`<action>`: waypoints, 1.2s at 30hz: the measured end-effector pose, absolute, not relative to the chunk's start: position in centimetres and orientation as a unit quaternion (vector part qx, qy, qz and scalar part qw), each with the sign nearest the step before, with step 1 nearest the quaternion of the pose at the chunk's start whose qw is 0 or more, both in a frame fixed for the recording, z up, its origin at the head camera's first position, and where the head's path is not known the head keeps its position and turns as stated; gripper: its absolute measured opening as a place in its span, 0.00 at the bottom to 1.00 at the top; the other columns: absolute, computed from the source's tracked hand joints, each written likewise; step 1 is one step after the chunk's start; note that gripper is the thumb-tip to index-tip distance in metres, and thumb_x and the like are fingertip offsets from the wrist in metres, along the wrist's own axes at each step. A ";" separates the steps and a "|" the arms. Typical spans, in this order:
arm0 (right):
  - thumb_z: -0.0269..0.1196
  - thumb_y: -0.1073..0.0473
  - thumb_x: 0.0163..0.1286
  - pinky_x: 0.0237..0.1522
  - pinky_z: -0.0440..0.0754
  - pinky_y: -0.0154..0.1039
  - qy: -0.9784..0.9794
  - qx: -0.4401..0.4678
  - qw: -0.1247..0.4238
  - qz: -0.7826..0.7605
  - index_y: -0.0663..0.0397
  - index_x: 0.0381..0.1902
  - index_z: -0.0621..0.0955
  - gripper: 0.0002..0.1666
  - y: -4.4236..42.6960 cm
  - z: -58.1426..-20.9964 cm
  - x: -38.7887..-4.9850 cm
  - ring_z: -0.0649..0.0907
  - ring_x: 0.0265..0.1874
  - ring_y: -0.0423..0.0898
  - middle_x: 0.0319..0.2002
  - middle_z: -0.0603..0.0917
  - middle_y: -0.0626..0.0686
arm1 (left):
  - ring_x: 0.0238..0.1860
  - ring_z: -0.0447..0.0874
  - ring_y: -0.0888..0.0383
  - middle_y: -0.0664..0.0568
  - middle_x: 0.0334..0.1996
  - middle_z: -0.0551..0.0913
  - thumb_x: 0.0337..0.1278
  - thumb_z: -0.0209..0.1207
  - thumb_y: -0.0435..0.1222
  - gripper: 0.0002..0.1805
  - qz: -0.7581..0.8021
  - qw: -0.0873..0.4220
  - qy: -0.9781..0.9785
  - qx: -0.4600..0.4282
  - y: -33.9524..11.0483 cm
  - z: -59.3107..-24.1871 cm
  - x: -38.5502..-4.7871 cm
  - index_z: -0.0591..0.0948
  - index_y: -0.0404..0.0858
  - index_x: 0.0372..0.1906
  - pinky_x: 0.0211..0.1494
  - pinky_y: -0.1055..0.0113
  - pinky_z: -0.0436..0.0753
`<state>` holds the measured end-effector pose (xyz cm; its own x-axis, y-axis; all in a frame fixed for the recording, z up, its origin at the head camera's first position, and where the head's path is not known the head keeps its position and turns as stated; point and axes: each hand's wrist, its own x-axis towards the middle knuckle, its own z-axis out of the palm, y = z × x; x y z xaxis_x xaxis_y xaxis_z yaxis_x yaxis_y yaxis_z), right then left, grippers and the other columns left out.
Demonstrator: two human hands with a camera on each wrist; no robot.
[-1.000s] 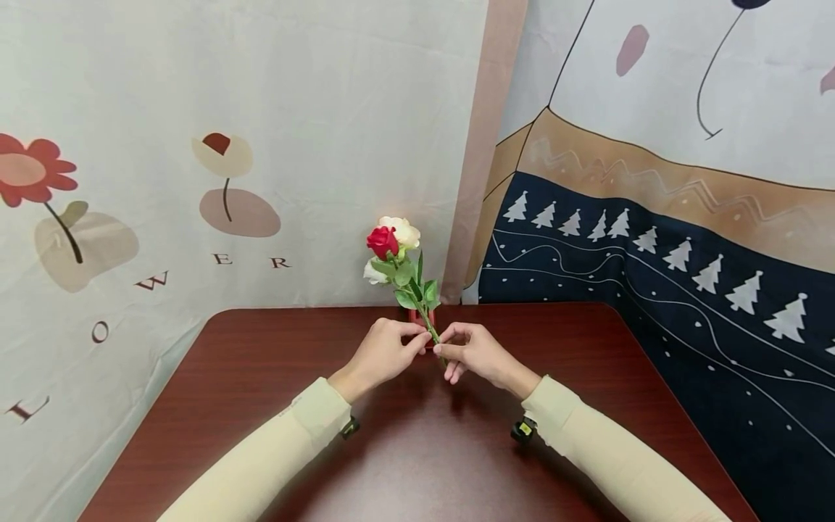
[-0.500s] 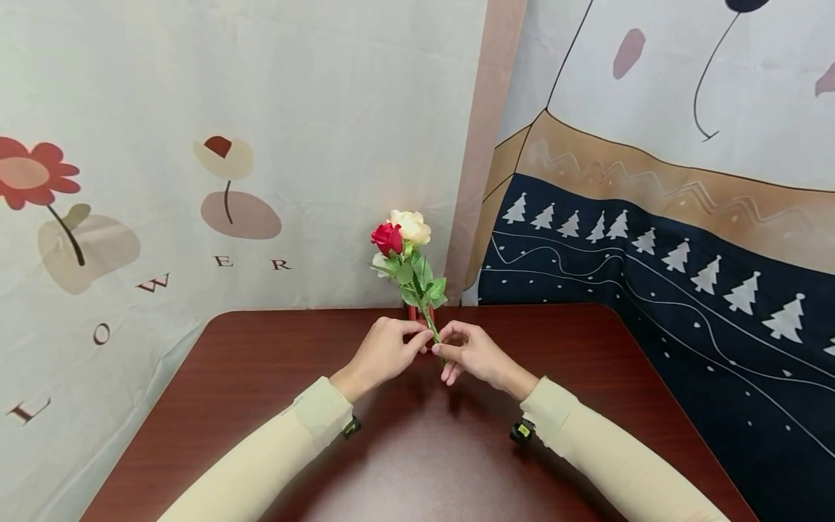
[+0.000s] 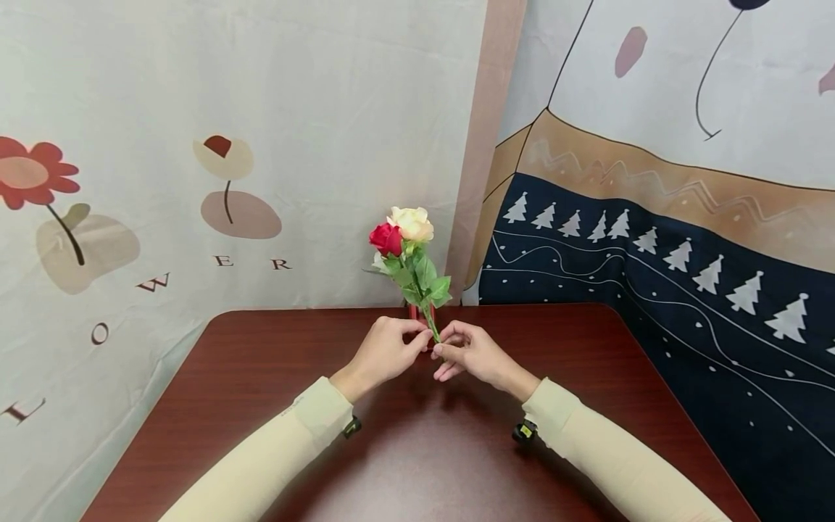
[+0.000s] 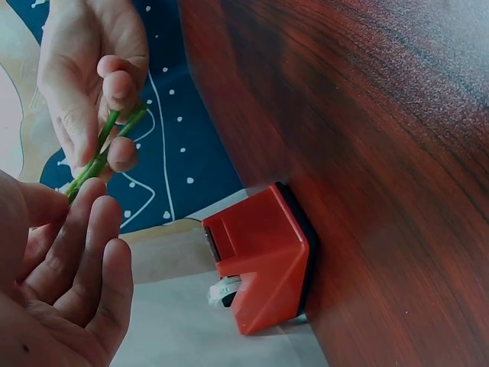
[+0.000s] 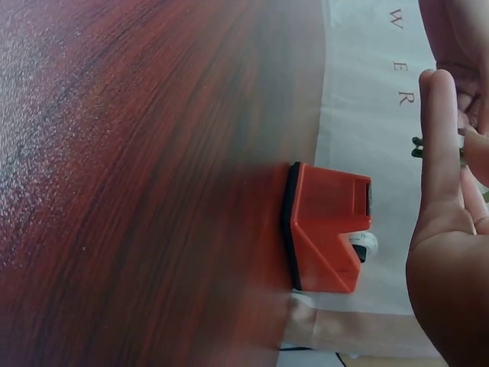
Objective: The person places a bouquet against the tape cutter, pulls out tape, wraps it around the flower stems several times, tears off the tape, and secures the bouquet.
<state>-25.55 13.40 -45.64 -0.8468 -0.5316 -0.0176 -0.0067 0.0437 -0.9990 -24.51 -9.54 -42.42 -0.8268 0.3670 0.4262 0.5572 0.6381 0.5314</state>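
A small bunch of roses leans up and left over the table: a red rose (image 3: 386, 238), a cream rose (image 3: 414, 223) and a white rose (image 3: 380, 262) partly hidden behind leaves. My left hand (image 3: 385, 351) pinches the green stems (image 4: 95, 164) between thumb and fingers. Just below it, my right hand (image 3: 483, 357) also pinches the stems near their lower ends. Cut stem ends (image 5: 417, 147) show past the right hand's fingers in the right wrist view. Behind the hands stands a red tape dispenser (image 4: 267, 256) with a roll of tape, mostly hidden in the head view.
The dark red wooden table (image 3: 287, 362) has rounded far corners. Behind it hangs a pale cloth (image 3: 326, 145) printed with flowers and letters. A navy cloth (image 3: 587, 254) with white trees hangs along the right side.
The roses have turned and shifted slightly right, with the cream rose rising and the white one more covered by leaves. The right hand's lower fingers have shifted left; both arms stay nearly in place.
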 end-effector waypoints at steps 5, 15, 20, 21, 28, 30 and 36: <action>0.62 0.63 0.85 0.39 0.95 0.48 0.692 -0.214 0.200 -0.660 0.78 0.60 0.73 0.20 13.7 -45.8 -25.6 0.96 0.33 0.51 0.47 0.91 0.60 | 0.34 0.86 0.64 0.60 0.36 0.95 0.74 0.66 0.41 0.09 -0.341 0.138 -0.894 -0.257 -9.5 -42.2 -24.5 0.95 0.48 0.42 0.42 0.67 0.83; 0.65 0.65 0.82 0.30 0.92 0.43 0.710 -0.221 0.183 -0.644 0.68 0.53 0.79 0.11 13.6 -45.9 -25.7 0.91 0.24 0.46 0.42 0.91 0.55 | 0.35 0.89 0.64 0.62 0.28 0.93 0.77 0.65 0.41 0.09 -0.344 0.125 -0.891 -0.269 -9.6 -42.5 -24.5 0.94 0.48 0.41 0.43 0.66 0.84; 0.66 0.65 0.81 0.31 0.93 0.47 0.720 -0.212 0.163 -0.640 0.66 0.51 0.80 0.09 13.5 -45.8 -25.5 0.92 0.24 0.48 0.43 0.90 0.57 | 0.29 0.84 0.63 0.58 0.27 0.93 0.79 0.65 0.42 0.10 -0.348 0.112 -0.890 -0.272 -9.7 -42.4 -24.5 0.93 0.49 0.39 0.36 0.68 0.80; 0.66 0.65 0.81 0.32 0.93 0.47 0.722 -0.210 0.158 -0.639 0.65 0.51 0.80 0.09 13.4 -45.8 -25.5 0.92 0.24 0.48 0.43 0.90 0.57 | 0.28 0.83 0.63 0.58 0.26 0.92 0.79 0.65 0.42 0.10 -0.348 0.110 -0.890 -0.272 -9.7 -42.4 -24.5 0.93 0.49 0.39 0.35 0.69 0.79; 0.67 0.65 0.80 0.34 0.94 0.56 0.741 -0.197 0.131 -0.629 0.64 0.50 0.79 0.09 13.0 -45.7 -25.2 0.92 0.23 0.49 0.41 0.91 0.59 | 0.26 0.83 0.61 0.56 0.27 0.92 0.80 0.65 0.43 0.12 -0.351 0.104 -0.889 -0.275 -9.7 -42.4 -24.6 0.94 0.44 0.40 0.34 0.70 0.79; 0.68 0.64 0.80 0.36 0.93 0.61 0.744 -0.195 0.131 -0.626 0.63 0.50 0.79 0.09 12.9 -45.6 -25.1 0.93 0.23 0.49 0.40 0.92 0.60 | 0.27 0.83 0.60 0.57 0.26 0.91 0.80 0.65 0.44 0.13 -0.349 0.109 -0.888 -0.278 -9.7 -42.4 -24.6 0.94 0.44 0.39 0.36 0.69 0.79; 0.69 0.63 0.80 0.41 0.89 0.72 0.744 -0.192 0.135 -0.626 0.62 0.50 0.79 0.10 12.8 -45.8 -24.9 0.92 0.22 0.48 0.42 0.90 0.77 | 0.25 0.76 0.66 0.65 0.22 0.86 0.77 0.69 0.46 0.12 -0.335 0.121 -0.894 -0.272 -9.7 -42.5 -24.6 0.93 0.50 0.33 0.35 0.69 0.78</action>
